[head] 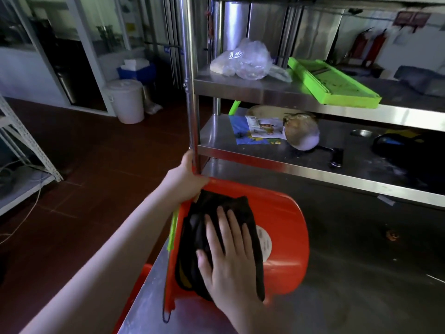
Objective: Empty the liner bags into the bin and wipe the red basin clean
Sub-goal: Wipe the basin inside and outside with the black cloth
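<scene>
Red basin (pixel 284 213) beside rack post (pixel 191 92), black cloth (pixel 192 227) inside

A red basin (pixel 284 237) lay tipped on its side on the steel counter (pixel 361 273). The left hand (pixel 185 177) gripped its rim at eleven o'clock; the right hand (pixel 228 256) pressed flat on a black cloth (pixel 216 203) inside. A clear bag (pixel 248 60) sat at twelve o'clock.

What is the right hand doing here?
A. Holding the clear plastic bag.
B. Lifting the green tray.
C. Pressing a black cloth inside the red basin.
C: the right hand lies flat, fingers straight, on the black cloth inside the red basin.
</scene>
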